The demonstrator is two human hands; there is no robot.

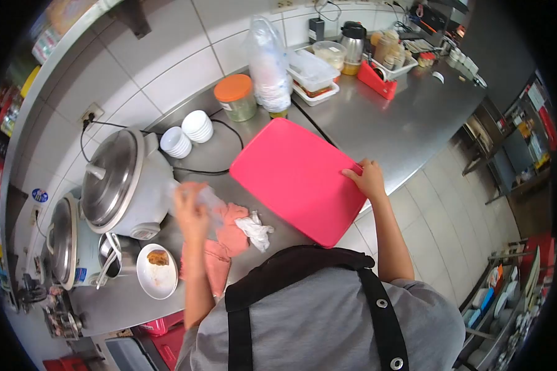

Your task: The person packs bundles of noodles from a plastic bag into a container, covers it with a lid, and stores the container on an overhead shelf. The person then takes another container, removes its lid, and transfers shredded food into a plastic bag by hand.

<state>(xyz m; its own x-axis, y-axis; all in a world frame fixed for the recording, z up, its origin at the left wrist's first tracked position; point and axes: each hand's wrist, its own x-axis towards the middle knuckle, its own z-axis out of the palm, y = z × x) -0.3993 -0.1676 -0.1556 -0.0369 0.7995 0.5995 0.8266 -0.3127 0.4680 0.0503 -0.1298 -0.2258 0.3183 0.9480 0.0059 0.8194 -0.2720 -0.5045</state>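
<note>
My right hand grips the right edge of a flat pink tray, thumb on its upper face. The tray lies tilted across the counter's front edge. On the left, my left hand is slightly blurred, its fingers closed on a piece of thin clear plastic that shows on both sides of it. Under and beside that hand lie an orange-pink cloth and a crumpled white cloth.
Two rice cookers stand left, near a metal pot and a white plate with brown food. Stacked white bowls, an orange-lidded jar, bagged cups and plastic containers line the wall. A black cord crosses the counter.
</note>
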